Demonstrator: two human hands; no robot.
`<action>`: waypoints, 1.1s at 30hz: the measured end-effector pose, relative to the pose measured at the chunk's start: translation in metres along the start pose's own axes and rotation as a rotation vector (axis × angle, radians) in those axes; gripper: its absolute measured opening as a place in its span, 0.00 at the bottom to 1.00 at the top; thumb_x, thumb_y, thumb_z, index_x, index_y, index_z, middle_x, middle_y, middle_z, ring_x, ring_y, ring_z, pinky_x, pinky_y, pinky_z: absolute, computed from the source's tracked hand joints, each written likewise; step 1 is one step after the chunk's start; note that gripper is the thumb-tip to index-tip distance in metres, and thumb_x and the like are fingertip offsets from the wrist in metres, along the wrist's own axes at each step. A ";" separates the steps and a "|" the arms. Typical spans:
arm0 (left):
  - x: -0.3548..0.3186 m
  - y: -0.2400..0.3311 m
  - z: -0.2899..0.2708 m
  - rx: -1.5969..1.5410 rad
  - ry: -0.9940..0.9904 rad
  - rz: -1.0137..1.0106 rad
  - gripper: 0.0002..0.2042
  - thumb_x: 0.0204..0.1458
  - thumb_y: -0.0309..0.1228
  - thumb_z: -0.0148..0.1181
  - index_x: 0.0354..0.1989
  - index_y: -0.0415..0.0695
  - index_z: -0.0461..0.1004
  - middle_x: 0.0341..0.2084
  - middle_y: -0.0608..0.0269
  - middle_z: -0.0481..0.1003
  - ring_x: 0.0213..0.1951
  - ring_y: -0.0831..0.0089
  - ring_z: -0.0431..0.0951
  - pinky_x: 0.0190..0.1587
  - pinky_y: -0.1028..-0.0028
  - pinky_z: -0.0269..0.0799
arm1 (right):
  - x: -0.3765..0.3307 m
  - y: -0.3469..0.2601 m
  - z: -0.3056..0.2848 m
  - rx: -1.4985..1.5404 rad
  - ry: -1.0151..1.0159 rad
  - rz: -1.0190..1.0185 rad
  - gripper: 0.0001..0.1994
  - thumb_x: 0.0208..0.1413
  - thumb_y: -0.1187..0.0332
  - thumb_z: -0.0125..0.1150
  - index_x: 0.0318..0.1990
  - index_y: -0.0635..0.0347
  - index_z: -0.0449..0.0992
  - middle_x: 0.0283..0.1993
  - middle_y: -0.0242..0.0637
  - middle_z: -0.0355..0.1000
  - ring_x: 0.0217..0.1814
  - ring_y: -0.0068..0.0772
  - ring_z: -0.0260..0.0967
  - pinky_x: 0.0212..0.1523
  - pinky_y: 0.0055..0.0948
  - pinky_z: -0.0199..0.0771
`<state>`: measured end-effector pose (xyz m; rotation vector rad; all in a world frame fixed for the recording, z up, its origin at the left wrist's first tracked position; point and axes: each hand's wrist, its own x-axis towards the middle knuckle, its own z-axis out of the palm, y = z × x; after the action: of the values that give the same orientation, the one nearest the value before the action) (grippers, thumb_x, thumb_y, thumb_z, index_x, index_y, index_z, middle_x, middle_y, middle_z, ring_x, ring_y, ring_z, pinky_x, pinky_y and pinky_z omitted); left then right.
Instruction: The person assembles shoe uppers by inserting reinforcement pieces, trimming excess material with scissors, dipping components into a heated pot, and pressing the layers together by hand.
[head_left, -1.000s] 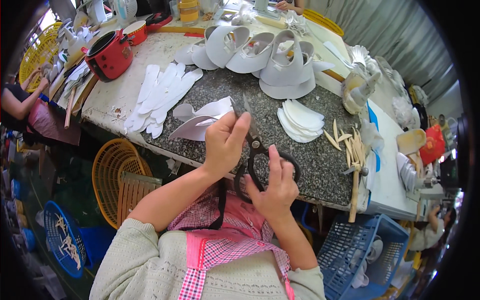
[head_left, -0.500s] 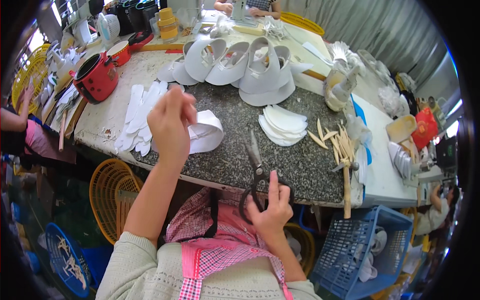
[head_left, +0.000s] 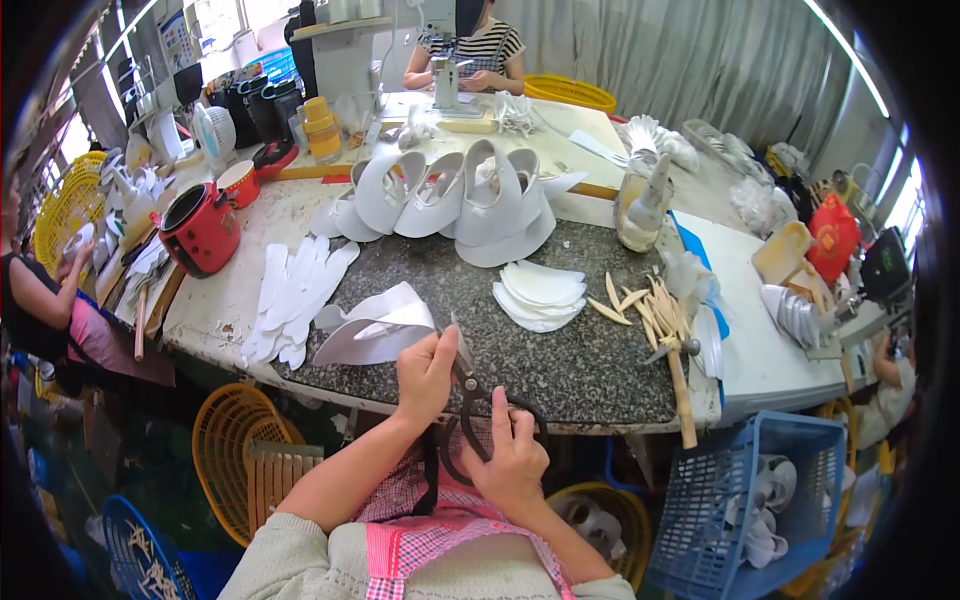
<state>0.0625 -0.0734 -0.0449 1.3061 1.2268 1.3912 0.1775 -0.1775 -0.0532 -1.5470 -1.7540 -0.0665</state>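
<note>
In my right hand (head_left: 510, 460), fingers wrapped round the black loop handles, is a pair of scissors (head_left: 470, 383) with its blades angled up and away. My left hand (head_left: 426, 375) is closed in a pinch beside the blade tips, at the right edge of a white shoe upper (head_left: 375, 325) on the dark stone slab. Whether those fingers grip its edge or something thin is hidden. Farther back stands a group of stitched white shoe uppers (head_left: 500, 215). A stack of curved white pieces (head_left: 540, 297) lies to the right, and flat white strips (head_left: 295, 300) to the left.
Thin pale wooden pieces (head_left: 660, 310) and a hammer (head_left: 683, 380) lie at the slab's right. A glue-crusted pot (head_left: 640, 205) stands behind them, a red pot (head_left: 200, 230) at left. Baskets, including a blue crate (head_left: 750, 500), sit below. Co-workers sit across and at both sides.
My left hand has come down from its raised place above the table to the shoe upper and scissors tips. The view has tilted up. The scissors stay in my right hand.
</note>
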 end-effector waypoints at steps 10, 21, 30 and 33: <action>-0.043 0.033 -0.067 0.636 -1.131 0.343 0.13 0.43 0.33 0.63 0.37 0.41 0.75 0.28 0.55 0.75 0.30 0.65 0.74 0.39 0.71 0.69 | -0.044 0.057 -0.013 0.581 0.087 0.554 0.37 0.30 0.74 0.66 0.56 0.61 0.62 0.33 0.27 0.56 0.26 0.15 0.50 0.26 0.16 0.56; 0.007 0.024 -0.143 0.758 -0.413 0.798 0.17 0.36 0.14 0.56 0.39 0.35 0.74 0.33 0.54 0.75 0.39 0.61 0.75 0.43 0.69 0.72 | 0.021 0.033 0.017 0.353 -0.482 0.139 0.36 0.26 0.60 0.74 0.50 0.57 0.70 0.29 0.33 0.62 0.24 0.28 0.64 0.26 0.26 0.66; 0.069 -0.032 -0.135 1.259 -0.525 0.569 0.18 0.38 0.19 0.52 0.42 0.35 0.70 0.41 0.51 0.72 0.42 0.59 0.73 0.46 0.68 0.71 | 0.097 0.026 0.053 -0.201 -0.577 -0.250 0.41 0.26 0.59 0.73 0.57 0.49 0.67 0.30 0.31 0.63 0.25 0.32 0.67 0.24 0.31 0.68; 0.066 -0.012 -0.137 1.042 -0.607 0.727 0.14 0.40 0.19 0.53 0.39 0.35 0.71 0.40 0.51 0.74 0.43 0.60 0.75 0.44 0.68 0.73 | 0.117 0.027 0.056 -0.261 -0.617 -0.206 0.41 0.26 0.59 0.73 0.57 0.48 0.67 0.31 0.31 0.63 0.26 0.32 0.68 0.25 0.32 0.68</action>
<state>-0.0810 -0.0211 -0.0422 2.8456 1.0750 0.5710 0.1776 -0.0456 -0.0374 -1.6772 -2.4694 0.0959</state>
